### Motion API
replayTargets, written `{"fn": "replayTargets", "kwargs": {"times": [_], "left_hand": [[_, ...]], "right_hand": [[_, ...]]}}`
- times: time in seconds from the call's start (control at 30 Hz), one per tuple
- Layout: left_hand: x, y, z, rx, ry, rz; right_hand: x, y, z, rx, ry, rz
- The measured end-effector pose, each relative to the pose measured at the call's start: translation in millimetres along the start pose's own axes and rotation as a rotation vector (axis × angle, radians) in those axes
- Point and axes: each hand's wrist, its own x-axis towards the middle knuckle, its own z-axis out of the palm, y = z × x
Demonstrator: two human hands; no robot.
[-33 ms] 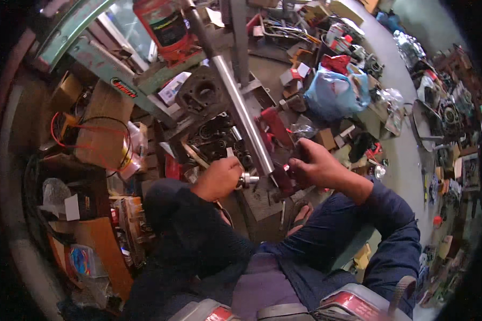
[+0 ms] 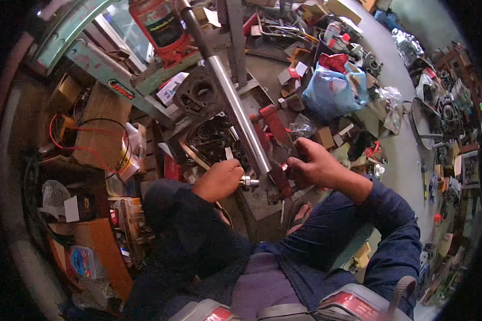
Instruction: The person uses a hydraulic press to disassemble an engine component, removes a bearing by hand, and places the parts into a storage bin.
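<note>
My left hand [image 2: 219, 179] is closed around a tool whose shiny chrome socket-like end [image 2: 249, 182] sticks out to the right; my fist hides the rest. Just right of that end, a red metal bracket [image 2: 277, 128] with worn paint slants beside a polished steel rod [image 2: 235, 109]. My right hand [image 2: 318, 167] is closed, with thumb and fingers on the right side of the bracket near its lower end. The rod runs from the upper left down to the bracket's lower part. The socket-like end is apart from the bracket.
A dark cast engine cylinder [image 2: 199, 95] lies left of the rod. Behind stand a red container [image 2: 160, 32] and a green metal frame [image 2: 112, 80]. A blue plastic bag [image 2: 334, 93] sits at the right, with boxes and loose parts around. A cardboard box [image 2: 104, 123] stands left.
The red bracket has shifted against the rod, and its lower end sits slightly lower and nearer me. The rod's lower end appears slightly farther left. Both hands stay almost in place.
</note>
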Motion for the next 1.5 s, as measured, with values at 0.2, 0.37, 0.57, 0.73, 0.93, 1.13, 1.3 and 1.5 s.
{"fn": "replayTargets", "kwargs": {"times": [0.2, 0.37, 0.57, 0.73, 0.93, 1.13, 1.3, 1.5], "left_hand": [[8, 69, 23, -0.522, 0.194, -0.037], [20, 59, 24, -1.094, 0.275, -0.007], [22, 61, 28, -1.120, 0.251, 0.019], [29, 43, 37, -1.486, 0.252, -0.187], [33, 58, 34, -1.369, 0.213, 0.080], [24, 38, 41, -1.212, 0.401, 0.062], [21, 73, 11, -0.838, 0.044, 0.084], [18, 75, 2, -0.583, -0.069, 0.138]], "right_hand": [[-8, 5, 1, 0.262, -0.025, 0.026], [-6, -21, 10, 0.156, 0.002, -0.124], [-3, -22, 5, 0.303, -0.047, -0.086], [-1, -28, 5, 0.350, -0.215, 0.106], [6, -7, 15, -0.005, -0.108, -0.106], [9, -13, 11, -0.065, -0.091, -0.172], [5, -29, 3, -0.217, -0.117, -0.260], [9, -16, -8, 0.065, -0.229, -0.109]]}}
